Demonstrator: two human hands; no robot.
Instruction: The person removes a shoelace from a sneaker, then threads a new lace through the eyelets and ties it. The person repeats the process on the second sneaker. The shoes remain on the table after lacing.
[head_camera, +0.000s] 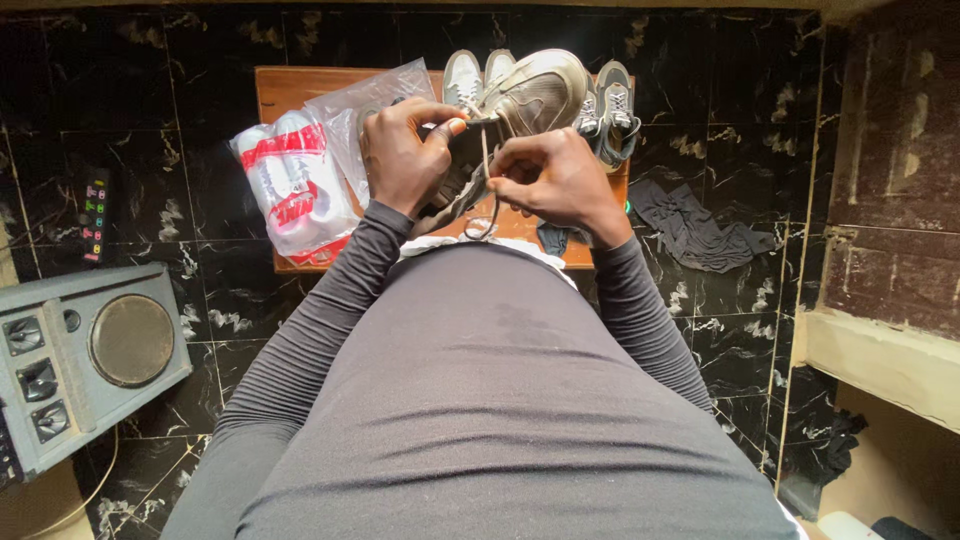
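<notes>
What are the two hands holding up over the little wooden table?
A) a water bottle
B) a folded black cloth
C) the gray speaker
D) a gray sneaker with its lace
D: the left hand and the right hand both grip a gray sneaker, with its lace hanging in a loop between them above the wooden table.

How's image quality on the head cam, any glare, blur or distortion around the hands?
Head view: even, soft light with no hard shadows; the left hand, right hand and grey sneaker are sharp, without motion blur; mild glare on the plastic bag; wide-angle bending toward the edges, seen at the speaker.
</notes>
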